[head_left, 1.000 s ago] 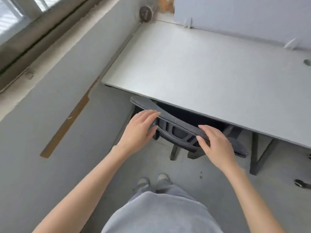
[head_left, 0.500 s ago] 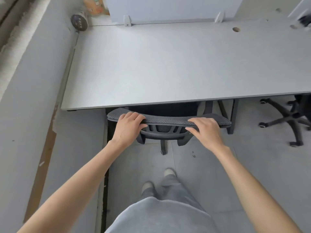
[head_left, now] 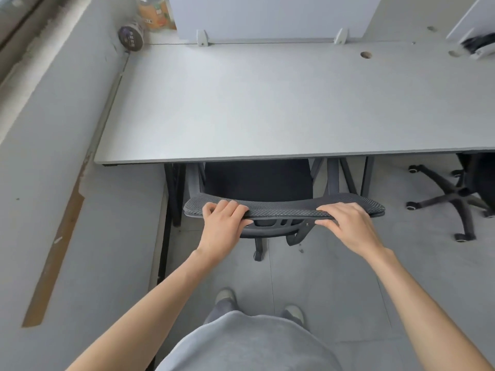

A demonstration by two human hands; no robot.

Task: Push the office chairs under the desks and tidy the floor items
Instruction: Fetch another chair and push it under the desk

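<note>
A black mesh office chair [head_left: 284, 207] stands in front of the grey desk [head_left: 281, 103], its seat partly under the desk's front edge. Only the top rim of the backrest, part of the seat and one caster show. My left hand [head_left: 222, 226] grips the left part of the backrest's top rim, fingers over it. My right hand [head_left: 348, 226] grips the right part of the same rim. A second office chair [head_left: 455, 196] stands at the right, seen by its star base and casters, part of it under the desk.
A grey wall and sill run along the left. At the desk's back left stand a jar [head_left: 154, 12] and a round tin [head_left: 131, 38]. A white divider panel [head_left: 273, 17] rises at the back. My feet stand on grey floor tiles [head_left: 334, 290].
The view has swung to face the desk squarely. Both hands have stayed on the backrest's rim, and the chair now stands straight to the desk edge.
</note>
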